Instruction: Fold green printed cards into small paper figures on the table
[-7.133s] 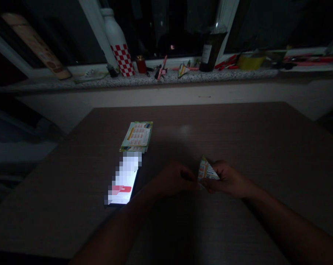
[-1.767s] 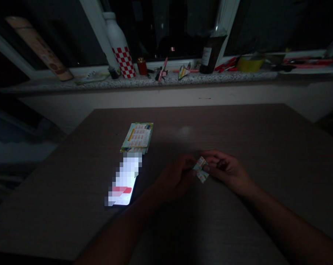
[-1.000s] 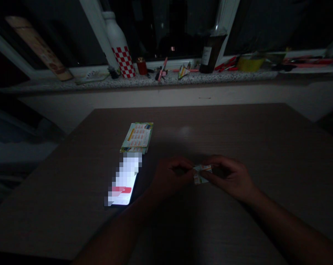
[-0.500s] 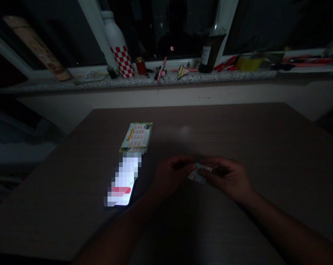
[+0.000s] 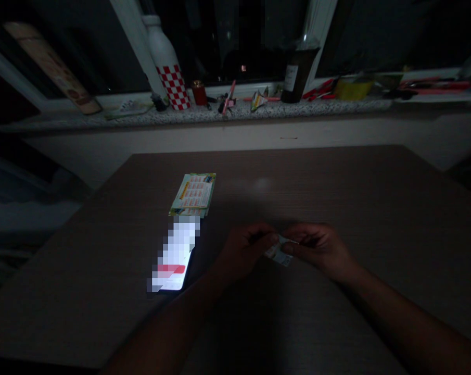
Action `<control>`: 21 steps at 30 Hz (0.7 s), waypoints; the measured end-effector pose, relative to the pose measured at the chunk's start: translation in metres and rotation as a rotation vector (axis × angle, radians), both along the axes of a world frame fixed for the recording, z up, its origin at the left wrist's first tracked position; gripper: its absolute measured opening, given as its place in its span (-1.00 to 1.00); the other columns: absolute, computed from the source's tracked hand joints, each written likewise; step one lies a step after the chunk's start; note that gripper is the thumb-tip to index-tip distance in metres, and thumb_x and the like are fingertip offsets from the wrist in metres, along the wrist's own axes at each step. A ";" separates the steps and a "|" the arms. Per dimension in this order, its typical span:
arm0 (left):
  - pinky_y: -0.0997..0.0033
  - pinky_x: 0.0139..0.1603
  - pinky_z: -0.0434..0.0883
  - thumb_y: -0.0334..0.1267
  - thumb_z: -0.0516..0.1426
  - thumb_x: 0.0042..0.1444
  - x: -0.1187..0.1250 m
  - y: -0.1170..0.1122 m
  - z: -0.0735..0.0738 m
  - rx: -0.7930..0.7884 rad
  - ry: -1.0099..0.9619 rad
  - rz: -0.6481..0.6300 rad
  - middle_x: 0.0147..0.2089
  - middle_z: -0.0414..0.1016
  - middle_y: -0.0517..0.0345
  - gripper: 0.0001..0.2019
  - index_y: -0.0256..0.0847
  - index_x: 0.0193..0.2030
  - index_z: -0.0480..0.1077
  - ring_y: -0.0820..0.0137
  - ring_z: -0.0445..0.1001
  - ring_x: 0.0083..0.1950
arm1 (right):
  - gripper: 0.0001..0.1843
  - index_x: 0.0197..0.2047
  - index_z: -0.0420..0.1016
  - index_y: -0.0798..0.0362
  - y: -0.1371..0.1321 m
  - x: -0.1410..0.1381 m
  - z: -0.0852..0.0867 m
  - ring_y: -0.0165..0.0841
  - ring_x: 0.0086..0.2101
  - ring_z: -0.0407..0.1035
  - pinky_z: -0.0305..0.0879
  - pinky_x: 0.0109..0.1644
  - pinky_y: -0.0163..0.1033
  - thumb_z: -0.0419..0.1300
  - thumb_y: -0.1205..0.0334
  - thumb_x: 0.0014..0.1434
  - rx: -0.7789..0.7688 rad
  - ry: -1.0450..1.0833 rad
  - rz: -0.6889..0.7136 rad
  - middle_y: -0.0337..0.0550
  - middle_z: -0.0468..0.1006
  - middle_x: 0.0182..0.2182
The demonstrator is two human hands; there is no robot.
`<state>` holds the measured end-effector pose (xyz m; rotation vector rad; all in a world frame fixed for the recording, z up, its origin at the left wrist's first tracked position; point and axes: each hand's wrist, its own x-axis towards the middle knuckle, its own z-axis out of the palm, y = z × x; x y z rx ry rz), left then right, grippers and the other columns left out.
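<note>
Between my two hands is a small piece of printed paper point(image 5: 279, 254), pale with coloured print, above the table. My left hand point(image 5: 247, 249) pinches its left side between thumb and fingers. On the other side my right hand point(image 5: 321, 249) grips it with the thumb on top. The fingers cover much of the paper, and the dim light hides how it is folded. To the left lies a stack of printed calendar-like cards point(image 5: 194, 191), with a lit phone point(image 5: 176, 284) just in front of it.
Behind the brown table point(image 5: 336, 177) runs a speckled windowsill point(image 5: 134, 119). On it stand a white bottle with red checks point(image 5: 175, 86), a red jar point(image 5: 199, 94), a dark labelled cup point(image 5: 292, 80), a small folded paper piece point(image 5: 258, 100) and a yellow item point(image 5: 352, 89).
The paper has turned a little, its lower corner now pointing more toward me. My right hand has shifted slightly, while the cards and phone stay in place.
</note>
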<state>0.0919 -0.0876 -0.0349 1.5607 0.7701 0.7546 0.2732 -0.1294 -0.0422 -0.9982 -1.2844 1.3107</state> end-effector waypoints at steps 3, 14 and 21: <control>0.51 -0.33 0.27 -0.22 0.10 0.13 0.000 -0.002 0.003 0.092 0.064 0.039 -0.41 0.41 0.21 -0.84 -0.25 -0.37 0.41 0.48 0.36 -0.37 | -0.82 -0.29 0.56 0.06 -0.001 -0.001 -0.001 -0.42 -0.46 0.50 0.44 -0.38 -0.37 0.36 0.24 -0.04 -0.007 -0.016 -0.019 -0.19 0.63 -0.44; 0.46 -0.31 0.29 -0.29 0.07 0.13 0.008 -0.007 0.002 0.500 0.246 0.194 -0.41 0.42 0.16 -0.87 -0.23 -0.38 0.39 0.45 0.39 -0.36 | -0.91 -0.42 0.60 0.04 -0.006 -0.009 0.007 -0.35 -0.51 0.51 0.44 -0.45 -0.32 0.31 0.20 0.01 0.166 -0.406 -0.269 -0.19 0.64 -0.50; 0.52 -0.38 0.30 -0.24 0.10 0.13 0.006 -0.007 0.000 0.198 0.149 0.239 -0.42 0.43 0.20 -0.86 -0.24 -0.35 0.43 0.48 0.39 -0.39 | -0.83 -0.34 0.60 0.06 -0.003 -0.006 0.009 -0.36 -0.50 0.52 0.45 -0.45 -0.33 0.32 0.17 -0.01 0.033 -0.274 -0.212 -0.18 0.64 -0.48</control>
